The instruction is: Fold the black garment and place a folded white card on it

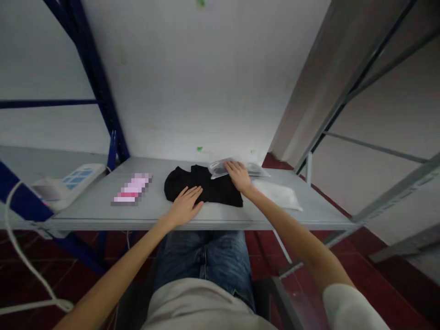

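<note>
L hand [187,201] flat on black garment [206,185]

Illumination is dim and diffuse — no single source is visible, and shadows are soft. The white wall [192,82] reads brightest; the floor [378,275] falls dark. Wide-angle distortion bends the shelf frames [99,87] at the edges. Overall detail is soft, with a pixelated patch [132,189] — no glare.

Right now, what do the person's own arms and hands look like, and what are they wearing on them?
Both arms are bare from the short sleeves down. The left hand and right hand have no gloves, and no rings, watch or bracelets show. A short white sleeve covers the right upper arm; the left sleeve is out of view. No cables or markings are visible on either arm.
</note>
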A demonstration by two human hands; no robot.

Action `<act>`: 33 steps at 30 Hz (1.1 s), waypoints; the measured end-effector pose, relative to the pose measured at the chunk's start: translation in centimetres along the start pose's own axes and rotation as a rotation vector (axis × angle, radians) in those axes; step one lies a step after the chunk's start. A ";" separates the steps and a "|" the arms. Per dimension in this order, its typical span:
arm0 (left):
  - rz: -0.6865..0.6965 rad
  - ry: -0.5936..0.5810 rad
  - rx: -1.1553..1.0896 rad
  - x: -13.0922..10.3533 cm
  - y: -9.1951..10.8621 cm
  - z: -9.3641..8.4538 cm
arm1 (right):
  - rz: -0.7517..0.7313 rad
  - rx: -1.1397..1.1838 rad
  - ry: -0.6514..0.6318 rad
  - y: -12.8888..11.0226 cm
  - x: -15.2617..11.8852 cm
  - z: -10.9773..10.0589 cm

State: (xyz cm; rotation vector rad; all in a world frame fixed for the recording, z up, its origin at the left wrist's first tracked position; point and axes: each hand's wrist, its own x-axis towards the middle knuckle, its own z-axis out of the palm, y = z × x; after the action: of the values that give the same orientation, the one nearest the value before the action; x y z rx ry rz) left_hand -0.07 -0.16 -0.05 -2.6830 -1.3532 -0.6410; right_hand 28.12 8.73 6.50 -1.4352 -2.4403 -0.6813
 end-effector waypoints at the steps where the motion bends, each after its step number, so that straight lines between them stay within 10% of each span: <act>1: -0.001 -0.003 -0.003 0.0 0.0 0.0 | 0.054 -0.007 0.010 1.6 -0.2 -0.1; 10: -0.006 0.008 -0.014 -0.2 0.0 0.0 | 0.487 -0.029 0.019 10.1 -2.1 3.3; 21: -0.017 0.001 -0.028 -0.3 0.5 -0.5 | 0.432 0.031 -0.139 12.7 -3.5 5.0; 33: 0.017 -0.055 0.017 0.3 1.4 -3.7 | 0.183 0.185 -0.019 2.0 0.5 2.2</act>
State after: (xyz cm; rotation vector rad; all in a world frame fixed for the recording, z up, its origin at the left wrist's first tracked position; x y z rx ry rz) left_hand -0.04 -1.74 3.64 -2.7146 -1.3409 -0.5548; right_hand 29.72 11.00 5.35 -1.5690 -2.2803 -0.3928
